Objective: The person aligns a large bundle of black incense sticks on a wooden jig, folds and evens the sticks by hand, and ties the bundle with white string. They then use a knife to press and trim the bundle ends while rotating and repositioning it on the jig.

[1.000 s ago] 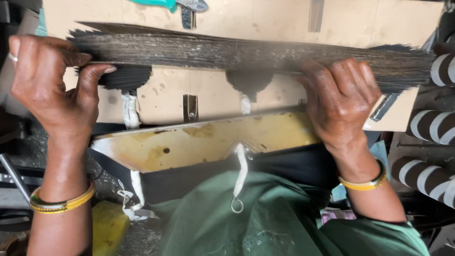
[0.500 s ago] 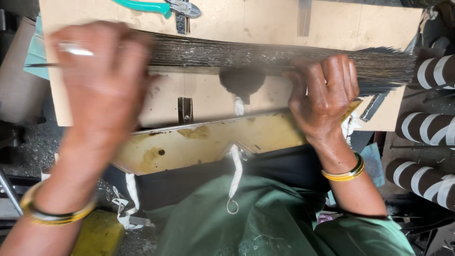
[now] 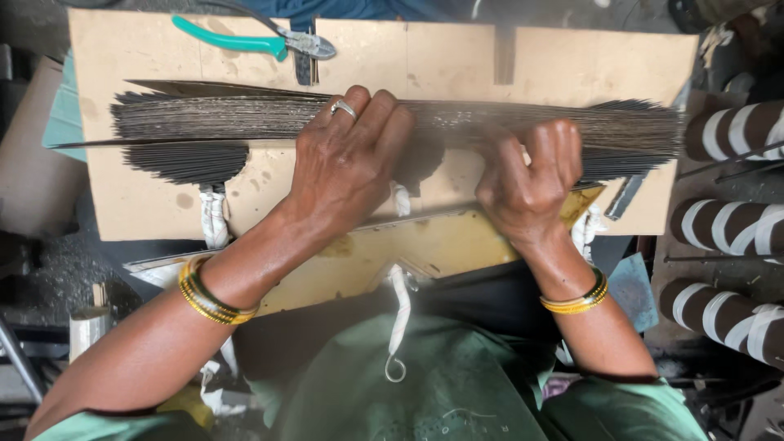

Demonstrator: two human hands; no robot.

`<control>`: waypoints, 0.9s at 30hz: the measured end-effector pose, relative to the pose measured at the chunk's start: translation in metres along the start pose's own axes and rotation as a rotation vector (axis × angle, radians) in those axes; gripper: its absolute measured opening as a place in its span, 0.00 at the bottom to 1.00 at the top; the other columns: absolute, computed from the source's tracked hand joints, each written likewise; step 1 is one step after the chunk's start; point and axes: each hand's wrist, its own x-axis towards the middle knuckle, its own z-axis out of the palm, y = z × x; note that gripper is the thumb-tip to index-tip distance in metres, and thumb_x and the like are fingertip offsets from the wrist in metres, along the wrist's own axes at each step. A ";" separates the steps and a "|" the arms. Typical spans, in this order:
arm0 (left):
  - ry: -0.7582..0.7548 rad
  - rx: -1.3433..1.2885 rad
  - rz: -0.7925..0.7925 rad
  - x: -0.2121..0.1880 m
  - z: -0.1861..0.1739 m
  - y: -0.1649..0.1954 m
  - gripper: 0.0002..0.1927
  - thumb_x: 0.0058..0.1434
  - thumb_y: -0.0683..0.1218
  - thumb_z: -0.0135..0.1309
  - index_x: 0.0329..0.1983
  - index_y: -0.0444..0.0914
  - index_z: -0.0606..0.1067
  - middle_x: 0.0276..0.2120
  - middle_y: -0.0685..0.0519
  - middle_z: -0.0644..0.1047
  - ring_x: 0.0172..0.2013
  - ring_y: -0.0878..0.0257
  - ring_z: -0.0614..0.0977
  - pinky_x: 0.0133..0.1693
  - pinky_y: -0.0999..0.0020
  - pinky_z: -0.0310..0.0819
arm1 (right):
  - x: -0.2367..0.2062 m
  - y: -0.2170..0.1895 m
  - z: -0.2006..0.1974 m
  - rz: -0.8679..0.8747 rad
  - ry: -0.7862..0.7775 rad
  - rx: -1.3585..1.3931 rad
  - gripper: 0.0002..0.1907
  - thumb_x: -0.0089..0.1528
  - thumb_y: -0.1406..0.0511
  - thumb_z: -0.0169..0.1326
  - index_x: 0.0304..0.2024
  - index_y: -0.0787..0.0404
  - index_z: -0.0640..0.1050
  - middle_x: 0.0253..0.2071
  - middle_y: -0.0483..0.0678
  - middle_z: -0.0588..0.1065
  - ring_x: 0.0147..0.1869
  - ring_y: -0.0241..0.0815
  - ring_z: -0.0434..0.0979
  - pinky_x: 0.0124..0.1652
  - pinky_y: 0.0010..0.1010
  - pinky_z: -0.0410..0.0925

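Hands grip one long bundle of thin dark metal strips (image 3: pixel 245 122) lying across a tan cardboard sheet (image 3: pixel 572 57): the left hand (image 3: pixel 347 167) is curled over its middle, the right hand (image 3: pixel 527 180) is clenched on it toward the right. One pair of green-handled pliers (image 3: pixel 253 42) lies on the cardboard's far edge. Three brown-and-white striped rolls (image 3: pixel 727 131) are stacked at right.

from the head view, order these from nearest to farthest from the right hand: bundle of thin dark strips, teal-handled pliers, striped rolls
1. Bundle of thin dark strips: gripped in the right hand.
2. Striped rolls: stacked at the right edge, past the bundle's end.
3. Teal-handled pliers: top left of the board, beyond the left hand.
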 end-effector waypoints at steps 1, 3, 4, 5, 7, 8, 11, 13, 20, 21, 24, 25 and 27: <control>0.021 0.024 0.012 -0.001 -0.002 0.002 0.10 0.53 0.37 0.55 0.38 0.38 0.70 0.38 0.50 0.70 0.42 0.53 0.75 0.40 0.60 0.73 | 0.000 -0.002 -0.002 -0.013 0.022 -0.002 0.13 0.56 0.77 0.60 0.42 0.64 0.80 0.34 0.51 0.63 0.39 0.53 0.65 0.40 0.45 0.60; 0.041 0.034 0.046 -0.002 -0.007 0.006 0.09 0.54 0.38 0.56 0.37 0.38 0.70 0.37 0.50 0.70 0.42 0.53 0.75 0.39 0.59 0.73 | 0.001 -0.008 -0.009 -0.007 0.005 -0.016 0.12 0.54 0.76 0.61 0.40 0.63 0.79 0.34 0.53 0.64 0.40 0.55 0.66 0.41 0.45 0.61; 0.039 0.028 0.050 -0.005 -0.009 0.010 0.09 0.55 0.38 0.56 0.37 0.38 0.70 0.37 0.49 0.70 0.42 0.53 0.75 0.39 0.59 0.73 | 0.002 -0.012 -0.015 0.001 -0.023 -0.016 0.11 0.54 0.75 0.61 0.39 0.63 0.78 0.34 0.53 0.64 0.40 0.56 0.66 0.41 0.45 0.61; 0.036 0.035 0.034 -0.008 -0.011 0.013 0.10 0.55 0.37 0.57 0.38 0.37 0.70 0.37 0.49 0.70 0.42 0.53 0.75 0.39 0.59 0.73 | 0.003 -0.015 -0.022 -0.006 -0.054 -0.005 0.10 0.57 0.73 0.64 0.40 0.63 0.78 0.36 0.53 0.66 0.42 0.55 0.68 0.43 0.45 0.62; 0.038 0.054 0.025 -0.010 -0.011 0.013 0.11 0.56 0.36 0.58 0.38 0.37 0.70 0.38 0.49 0.71 0.42 0.52 0.75 0.39 0.59 0.73 | 0.008 -0.016 -0.032 -0.016 -0.097 0.002 0.11 0.65 0.68 0.68 0.42 0.62 0.78 0.39 0.52 0.69 0.45 0.54 0.70 0.46 0.44 0.63; 0.031 0.057 0.016 -0.013 -0.012 0.014 0.12 0.56 0.37 0.60 0.39 0.37 0.69 0.39 0.49 0.71 0.43 0.51 0.75 0.39 0.58 0.72 | 0.007 -0.015 -0.041 -0.078 -0.093 -0.015 0.14 0.59 0.68 0.67 0.44 0.66 0.79 0.42 0.54 0.72 0.47 0.54 0.72 0.48 0.45 0.64; 0.022 -0.004 0.020 -0.019 -0.012 0.015 0.16 0.55 0.39 0.65 0.39 0.36 0.68 0.40 0.47 0.72 0.44 0.49 0.76 0.41 0.55 0.72 | -0.013 0.009 -0.094 -0.119 0.050 -0.235 0.21 0.53 0.63 0.67 0.43 0.71 0.79 0.43 0.58 0.75 0.49 0.57 0.74 0.51 0.50 0.64; 0.028 -0.033 0.023 -0.019 -0.014 0.014 0.18 0.54 0.38 0.67 0.37 0.35 0.67 0.38 0.46 0.72 0.42 0.48 0.76 0.40 0.54 0.72 | -0.033 0.042 -0.130 0.235 0.114 -0.149 0.12 0.63 0.74 0.61 0.50 0.67 0.79 0.50 0.56 0.77 0.55 0.55 0.78 0.54 0.43 0.67; -0.062 -0.044 0.006 -0.016 -0.018 0.019 0.19 0.55 0.34 0.67 0.38 0.34 0.66 0.34 0.46 0.72 0.39 0.47 0.75 0.37 0.54 0.70 | -0.107 0.122 -0.128 0.191 -0.420 -0.049 0.25 0.48 0.81 0.53 0.48 0.66 0.81 0.53 0.54 0.78 0.61 0.55 0.77 0.59 0.40 0.70; -0.058 -0.045 0.012 -0.015 -0.018 0.019 0.19 0.55 0.34 0.67 0.38 0.34 0.66 0.34 0.47 0.72 0.39 0.48 0.75 0.38 0.55 0.70 | -0.112 0.123 -0.120 0.062 -0.461 -0.083 0.29 0.40 0.80 0.55 0.46 0.68 0.81 0.50 0.56 0.78 0.61 0.57 0.76 0.58 0.42 0.70; -0.047 -0.046 0.017 -0.011 -0.015 0.018 0.19 0.54 0.34 0.67 0.39 0.34 0.67 0.35 0.47 0.73 0.39 0.47 0.76 0.39 0.54 0.70 | -0.124 0.122 -0.119 0.047 -0.432 -0.151 0.21 0.54 0.78 0.58 0.51 0.64 0.81 0.55 0.53 0.77 0.67 0.53 0.76 0.63 0.41 0.69; -0.036 -0.047 0.018 -0.010 -0.014 0.019 0.19 0.53 0.34 0.67 0.39 0.34 0.67 0.35 0.47 0.73 0.38 0.47 0.76 0.38 0.54 0.70 | -0.127 0.125 -0.125 0.049 -0.462 -0.201 0.18 0.59 0.76 0.58 0.52 0.62 0.81 0.58 0.51 0.77 0.68 0.50 0.75 0.64 0.39 0.69; 0.012 -0.058 0.047 -0.008 -0.012 0.018 0.20 0.49 0.33 0.67 0.39 0.33 0.68 0.36 0.46 0.74 0.36 0.46 0.75 0.34 0.54 0.70 | -0.141 0.126 -0.131 0.023 -0.491 -0.391 0.16 0.60 0.73 0.57 0.52 0.61 0.82 0.53 0.50 0.77 0.62 0.49 0.77 0.59 0.37 0.71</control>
